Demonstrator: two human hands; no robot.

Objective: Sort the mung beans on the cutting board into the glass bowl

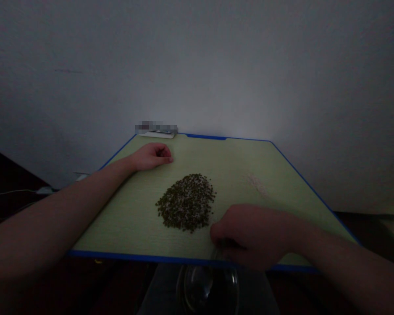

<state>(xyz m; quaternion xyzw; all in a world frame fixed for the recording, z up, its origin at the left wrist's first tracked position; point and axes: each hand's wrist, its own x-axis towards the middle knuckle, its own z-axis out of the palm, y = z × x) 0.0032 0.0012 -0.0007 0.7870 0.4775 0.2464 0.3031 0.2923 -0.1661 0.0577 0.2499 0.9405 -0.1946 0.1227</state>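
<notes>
A pile of green-brown beans (187, 199) mixed with pale grains lies mid-table. My left hand (153, 156) rests on the table behind and left of the pile, fingers loosely curled; nothing shows in them. Just right of the pile, near the front edge, my right hand (246, 234) is closed with its fingertips turned down. What it holds, if anything, is hidden; a faint clear shape shows beneath its fingers. A clear, rounded glass vessel (212, 288) sits below the front edge, over my lap. A thin scatter of pale grains (258, 184) lies farther right.
The pale green tabletop (223, 159) has a blue rim. At its far left corner stands a white flat object (157, 134), partly blurred out. A grey wall (216, 65) rises behind the table. Cables with a white plug (45, 190) lie to the left.
</notes>
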